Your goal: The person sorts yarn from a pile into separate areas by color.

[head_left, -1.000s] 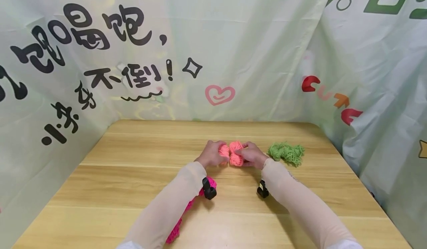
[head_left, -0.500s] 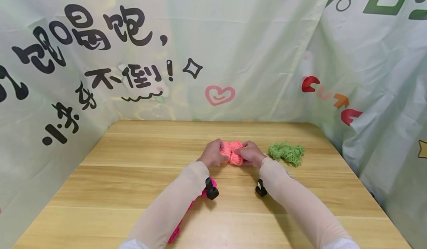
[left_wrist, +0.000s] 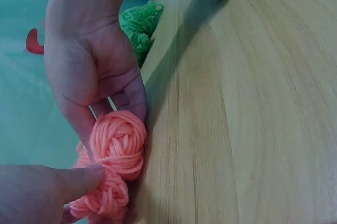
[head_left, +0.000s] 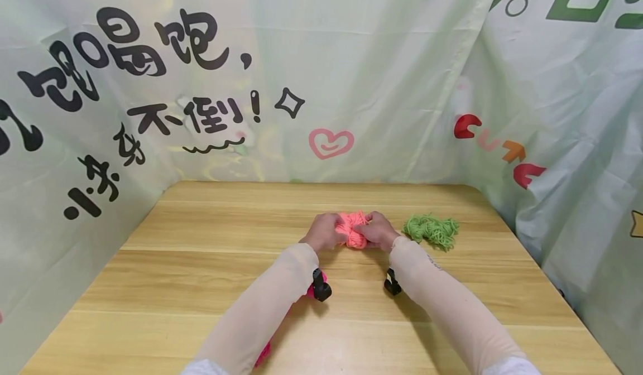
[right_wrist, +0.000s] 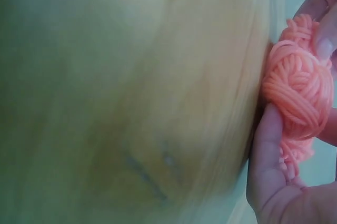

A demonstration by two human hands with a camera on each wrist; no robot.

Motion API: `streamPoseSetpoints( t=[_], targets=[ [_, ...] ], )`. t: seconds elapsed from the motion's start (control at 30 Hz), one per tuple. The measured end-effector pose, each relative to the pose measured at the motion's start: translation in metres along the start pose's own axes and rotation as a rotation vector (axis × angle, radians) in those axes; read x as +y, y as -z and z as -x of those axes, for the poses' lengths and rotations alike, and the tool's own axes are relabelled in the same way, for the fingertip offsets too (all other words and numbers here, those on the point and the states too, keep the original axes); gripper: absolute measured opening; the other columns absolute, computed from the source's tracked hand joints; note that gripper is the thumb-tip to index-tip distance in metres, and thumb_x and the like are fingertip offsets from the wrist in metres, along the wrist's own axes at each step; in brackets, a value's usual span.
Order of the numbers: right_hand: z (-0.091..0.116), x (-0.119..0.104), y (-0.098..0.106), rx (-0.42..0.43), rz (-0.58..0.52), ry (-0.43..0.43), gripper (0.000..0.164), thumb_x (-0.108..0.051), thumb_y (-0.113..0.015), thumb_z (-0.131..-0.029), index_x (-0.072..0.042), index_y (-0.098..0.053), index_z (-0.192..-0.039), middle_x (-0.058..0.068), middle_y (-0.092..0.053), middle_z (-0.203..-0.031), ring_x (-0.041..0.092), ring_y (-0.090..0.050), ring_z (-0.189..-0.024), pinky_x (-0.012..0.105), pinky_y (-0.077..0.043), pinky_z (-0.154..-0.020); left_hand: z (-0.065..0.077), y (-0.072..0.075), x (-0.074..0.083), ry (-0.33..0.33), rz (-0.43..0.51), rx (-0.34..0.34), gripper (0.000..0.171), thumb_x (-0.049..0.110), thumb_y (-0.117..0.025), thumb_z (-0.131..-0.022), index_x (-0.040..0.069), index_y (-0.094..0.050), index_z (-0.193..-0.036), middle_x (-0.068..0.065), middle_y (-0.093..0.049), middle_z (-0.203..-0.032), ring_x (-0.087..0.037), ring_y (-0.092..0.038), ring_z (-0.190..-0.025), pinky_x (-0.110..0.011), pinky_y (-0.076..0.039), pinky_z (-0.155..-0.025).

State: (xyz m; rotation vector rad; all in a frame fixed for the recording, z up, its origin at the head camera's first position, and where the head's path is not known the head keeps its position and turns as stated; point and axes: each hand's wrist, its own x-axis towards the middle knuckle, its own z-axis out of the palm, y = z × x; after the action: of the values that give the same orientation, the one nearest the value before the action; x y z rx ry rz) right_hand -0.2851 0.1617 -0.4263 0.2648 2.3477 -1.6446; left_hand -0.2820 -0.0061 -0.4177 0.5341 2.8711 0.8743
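Observation:
Both hands hold a coral-pink bundle of yarn [head_left: 355,234] low over the wooden table, toward its back. My left hand [head_left: 323,232] grips the bundle's left end, its thumb [left_wrist: 84,181] laid across the strands. From the other side my right hand [head_left: 380,232] grips the right end, thumb and fingers around a rounded, wound lobe [right_wrist: 300,84]. The bundle looks like several wound lobes pushed close together. Parts of the fingers are hidden behind the yarn.
A loose green yarn bundle [head_left: 432,231] lies to the right of my right hand. Bright magenta yarn [head_left: 263,354] lies mostly hidden under my left forearm. Printed cloth [head_left: 382,85] hangs behind the wooden table [head_left: 201,235] and along its sides.
My left hand has shifted a little to the right, and the gap in the coral yarn has closed as its lobes came together. My right hand has stayed nearly still.

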Motion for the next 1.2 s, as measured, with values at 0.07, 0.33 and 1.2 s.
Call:
streamPoseSetpoints(
  t=[0.07, 0.33, 1.2],
  targets=[
    [-0.001, 0.000, 0.000, 0.003, 0.015, 0.003, 0.030, -0.011, -0.061, -0.095, 0.000, -0.042, -0.114, 0.015, -0.049, -0.100, 0.014, -0.057, -0.063, 0.029, -0.054, -0.057, 0.001, 0.000, 0.001, 0.005, -0.003, -0.019, 0.039, 0.017, -0.073, -0.087, 0.002, -0.064, -0.122, -0.009, -0.063, -0.121, -0.025, -0.054, -0.117, -0.035, -0.044, -0.097],
    [-0.002, 0.001, 0.002, 0.010, 0.062, 0.020, 0.028, -0.010, -0.063, -0.094, 0.001, -0.044, -0.111, 0.016, -0.049, -0.101, 0.014, -0.058, -0.063, 0.030, -0.054, -0.056, 0.002, 0.003, 0.001, 0.031, -0.001, -0.070, 0.038, 0.017, -0.070, -0.089, 0.004, -0.064, -0.125, -0.008, -0.062, -0.128, -0.025, -0.053, -0.122, -0.034, -0.044, -0.099],
    [-0.001, 0.001, 0.005, -0.017, 0.143, 0.049, 0.035, -0.015, -0.066, -0.091, 0.002, -0.044, -0.112, 0.016, -0.052, -0.101, 0.016, -0.058, -0.069, 0.029, -0.053, -0.059, 0.008, 0.011, -0.005, -0.021, -0.040, -0.086, 0.030, 0.022, -0.068, -0.091, 0.005, -0.066, -0.116, -0.009, -0.065, -0.116, -0.022, -0.058, -0.108, -0.036, -0.048, -0.089]
  ],
)
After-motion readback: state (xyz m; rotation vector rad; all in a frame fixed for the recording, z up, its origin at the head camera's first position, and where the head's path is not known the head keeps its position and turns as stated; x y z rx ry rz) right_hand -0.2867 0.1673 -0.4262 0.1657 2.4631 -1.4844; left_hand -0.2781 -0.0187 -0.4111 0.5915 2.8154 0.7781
